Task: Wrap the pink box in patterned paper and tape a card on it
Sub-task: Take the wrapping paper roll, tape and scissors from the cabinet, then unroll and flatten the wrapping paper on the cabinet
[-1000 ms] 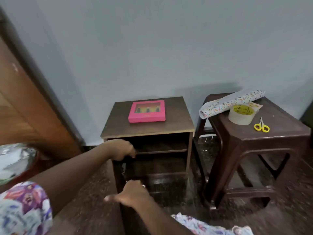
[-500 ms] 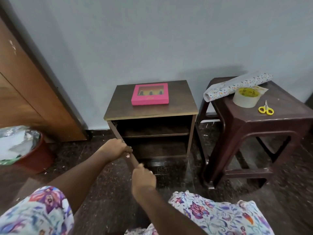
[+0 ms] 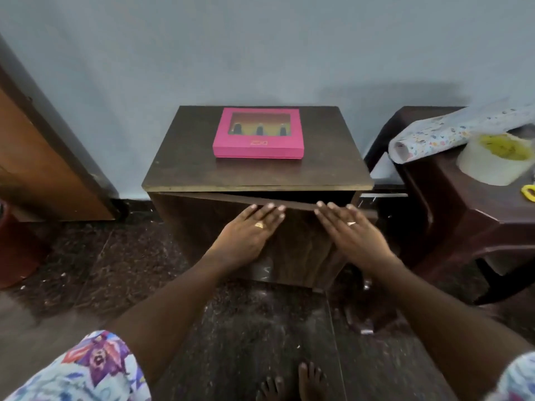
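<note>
Pink box [image 3: 258, 134] sits atop cabinet [image 3: 257, 175]; left hand [image 3: 248, 233] and right hand [image 3: 351, 231] press flat, fingers straight, against cabinet's door [image 3: 301, 244].

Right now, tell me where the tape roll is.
In the head view, the tape roll sits at the far right on the dark stool, just in front of the patterned paper roll.

cabinet door [image 3: 301, 250] swung from wide open to almost closed, left hand [image 3: 246, 235] and right hand [image 3: 356, 238] off its edge, now pressing flat against its front, fingers straight
</note>
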